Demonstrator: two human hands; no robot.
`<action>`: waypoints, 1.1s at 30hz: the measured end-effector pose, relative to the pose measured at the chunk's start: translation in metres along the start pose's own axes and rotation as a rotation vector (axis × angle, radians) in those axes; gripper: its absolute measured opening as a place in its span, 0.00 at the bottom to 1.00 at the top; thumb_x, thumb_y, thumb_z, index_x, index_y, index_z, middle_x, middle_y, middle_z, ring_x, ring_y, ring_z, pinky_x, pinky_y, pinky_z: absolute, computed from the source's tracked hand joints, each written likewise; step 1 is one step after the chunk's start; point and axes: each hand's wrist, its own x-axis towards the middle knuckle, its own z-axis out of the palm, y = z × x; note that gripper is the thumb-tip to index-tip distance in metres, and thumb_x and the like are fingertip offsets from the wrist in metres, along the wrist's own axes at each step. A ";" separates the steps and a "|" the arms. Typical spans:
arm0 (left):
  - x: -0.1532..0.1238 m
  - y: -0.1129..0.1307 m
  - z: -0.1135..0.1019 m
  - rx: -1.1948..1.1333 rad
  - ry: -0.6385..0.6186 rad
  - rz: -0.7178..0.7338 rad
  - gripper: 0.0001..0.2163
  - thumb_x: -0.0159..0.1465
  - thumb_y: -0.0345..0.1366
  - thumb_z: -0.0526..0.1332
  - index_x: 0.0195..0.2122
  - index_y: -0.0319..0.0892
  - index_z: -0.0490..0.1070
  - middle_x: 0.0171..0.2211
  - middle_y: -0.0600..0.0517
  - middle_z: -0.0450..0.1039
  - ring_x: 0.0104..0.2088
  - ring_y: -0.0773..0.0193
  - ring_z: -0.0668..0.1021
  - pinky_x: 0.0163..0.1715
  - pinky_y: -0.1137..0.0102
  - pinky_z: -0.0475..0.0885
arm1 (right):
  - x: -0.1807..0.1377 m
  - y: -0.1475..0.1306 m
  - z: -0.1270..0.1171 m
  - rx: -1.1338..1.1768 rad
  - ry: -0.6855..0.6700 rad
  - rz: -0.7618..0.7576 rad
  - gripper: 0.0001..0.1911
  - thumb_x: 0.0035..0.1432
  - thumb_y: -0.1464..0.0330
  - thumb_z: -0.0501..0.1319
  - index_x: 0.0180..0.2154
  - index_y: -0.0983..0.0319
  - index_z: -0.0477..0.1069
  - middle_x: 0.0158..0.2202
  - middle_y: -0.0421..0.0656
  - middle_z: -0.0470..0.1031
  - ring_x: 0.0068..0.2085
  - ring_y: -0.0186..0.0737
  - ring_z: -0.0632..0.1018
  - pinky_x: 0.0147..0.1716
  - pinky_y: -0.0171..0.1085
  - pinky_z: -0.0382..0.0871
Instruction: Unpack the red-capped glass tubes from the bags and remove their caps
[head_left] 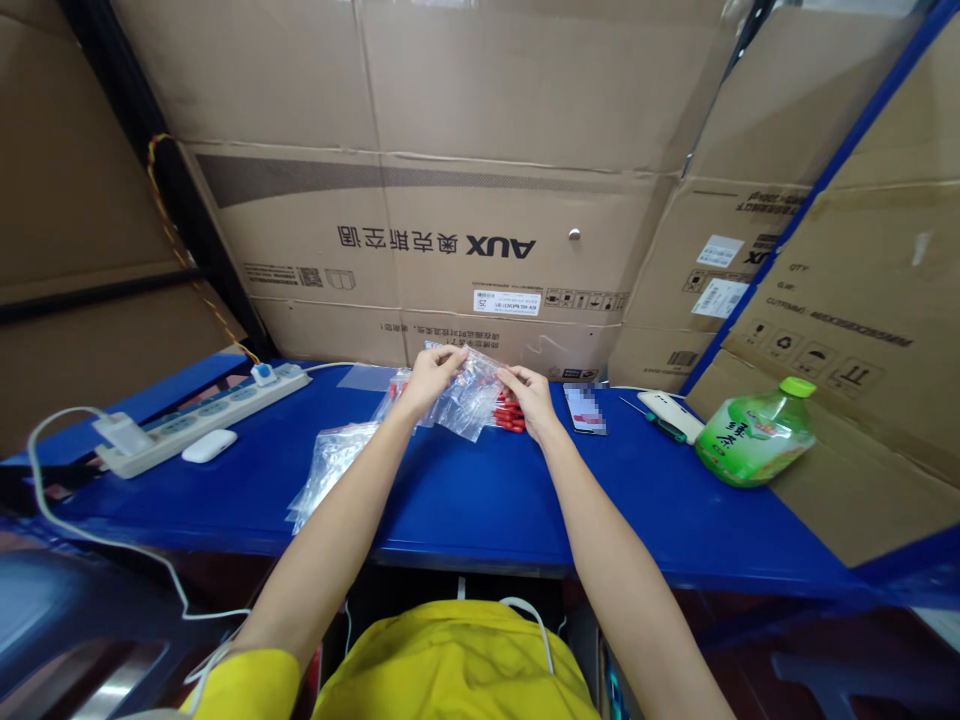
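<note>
Left grip (435,380), right grip (532,398), both pinching clear bag (478,374), forearms (345,510) angled inward

brown cardboard walls (450,100) | blue tabletop (480,500) | black post (120,90), left | blue post (817,196), right

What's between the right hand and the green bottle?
Head view: from the right hand toward the bottle, a phone, then a green-handled tool and white object.
</note>
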 end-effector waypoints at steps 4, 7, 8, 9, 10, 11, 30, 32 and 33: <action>0.002 -0.003 -0.002 0.045 0.051 0.042 0.19 0.62 0.52 0.65 0.32 0.39 0.76 0.21 0.56 0.67 0.21 0.70 0.65 0.22 0.74 0.58 | -0.001 -0.002 0.002 0.026 -0.044 0.016 0.21 0.51 0.49 0.71 0.29 0.61 0.78 0.23 0.38 0.72 0.24 0.34 0.67 0.25 0.34 0.59; 0.002 -0.001 -0.002 0.175 0.077 0.109 0.18 0.65 0.51 0.62 0.31 0.39 0.76 0.21 0.55 0.70 0.23 0.68 0.69 0.24 0.73 0.61 | -0.002 -0.004 0.004 0.005 -0.025 -0.015 0.21 0.51 0.49 0.71 0.27 0.61 0.77 0.23 0.39 0.72 0.24 0.34 0.67 0.25 0.34 0.59; 0.001 0.001 -0.001 0.228 0.086 0.137 0.18 0.66 0.50 0.61 0.31 0.39 0.76 0.21 0.54 0.70 0.23 0.67 0.70 0.25 0.73 0.63 | -0.002 -0.004 0.004 0.005 -0.017 -0.023 0.21 0.51 0.49 0.71 0.26 0.61 0.77 0.23 0.39 0.72 0.24 0.34 0.67 0.25 0.34 0.60; 0.001 0.004 0.000 0.280 0.097 0.165 0.18 0.67 0.50 0.60 0.30 0.40 0.75 0.21 0.54 0.71 0.24 0.66 0.71 0.27 0.73 0.63 | -0.002 -0.005 0.005 0.015 -0.008 -0.029 0.22 0.51 0.48 0.71 0.26 0.61 0.77 0.23 0.39 0.73 0.24 0.34 0.67 0.25 0.34 0.60; 0.001 0.009 0.001 0.328 0.106 0.193 0.19 0.68 0.50 0.59 0.30 0.40 0.75 0.21 0.54 0.71 0.24 0.66 0.72 0.27 0.72 0.64 | -0.003 -0.005 0.006 0.033 0.001 -0.032 0.22 0.51 0.48 0.71 0.27 0.61 0.77 0.24 0.39 0.73 0.25 0.34 0.67 0.26 0.34 0.61; 0.001 0.015 0.003 0.370 0.114 0.219 0.18 0.69 0.49 0.58 0.29 0.40 0.74 0.20 0.54 0.71 0.24 0.66 0.72 0.28 0.72 0.64 | -0.003 -0.006 0.007 0.052 0.007 -0.032 0.22 0.51 0.47 0.70 0.28 0.60 0.77 0.24 0.39 0.74 0.25 0.34 0.68 0.26 0.34 0.61; -0.125 0.048 -0.123 0.924 0.436 -0.155 0.15 0.69 0.43 0.55 0.53 0.45 0.69 0.30 0.51 0.76 0.33 0.54 0.79 0.40 0.60 0.73 | 0.002 0.004 0.010 -0.019 0.091 -0.054 0.33 0.61 0.38 0.54 0.33 0.61 0.76 0.21 0.41 0.72 0.21 0.34 0.68 0.22 0.35 0.61; -0.140 0.032 -0.128 1.067 0.449 -0.222 0.17 0.69 0.42 0.53 0.55 0.43 0.68 0.40 0.45 0.78 0.46 0.46 0.79 0.48 0.54 0.73 | 0.002 0.005 0.011 -0.029 0.084 -0.054 0.33 0.61 0.38 0.54 0.33 0.61 0.76 0.21 0.41 0.72 0.21 0.34 0.68 0.22 0.35 0.61; -0.145 0.027 -0.128 1.129 0.456 -0.223 0.19 0.69 0.43 0.52 0.58 0.41 0.67 0.48 0.40 0.76 0.51 0.42 0.77 0.51 0.52 0.72 | 0.002 0.005 0.011 -0.033 0.082 -0.052 0.34 0.61 0.37 0.54 0.34 0.61 0.76 0.21 0.41 0.72 0.21 0.34 0.68 0.22 0.35 0.61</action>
